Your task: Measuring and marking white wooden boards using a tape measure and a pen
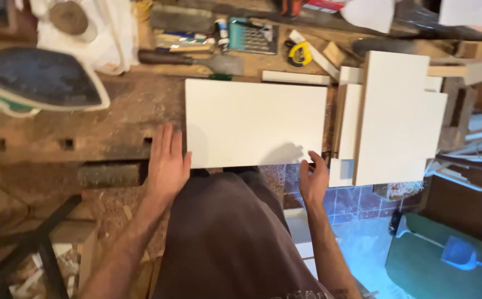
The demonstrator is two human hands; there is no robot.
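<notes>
Looking down from my head camera, I am seeing my left hand [166,163] lying flat on the wooden worktop [97,124], its fingers [166,138] stretched out, released and grasping nothing. Just to the right of those fingers the white rectangular panel [255,123] is lying flat on the worktop, its left edge right beside my forefinger; whether skin is touching the edge I cannot tell. My right hand [314,181] is hovering at the panel's near right corner, fingers [318,163] loosely curled and parted, the fingertips reaching up to the panel's front edge without closing around it.

Beyond the fingers of my right hand, further right, a stack of smaller white boards [396,116] is sitting partly over the worktop's edge, overlapping one another. Past the far edge of the panel, away from all my fingers, a narrow white strip [296,77] is lying, and behind it a yellow tape measure [299,53] and a teal toothed tool [252,36] are resting among clutter. A knife-like tool with a dark handle [191,60] is lying above the panel's far left corner.

Well to the left of my left fingers, a clothes iron [39,80] is lying on its side, dark soleplate showing. Below my hands, my brown garment [224,238] is filling the middle, with blue floor tiles [357,202] showing beside my right forearm.
</notes>
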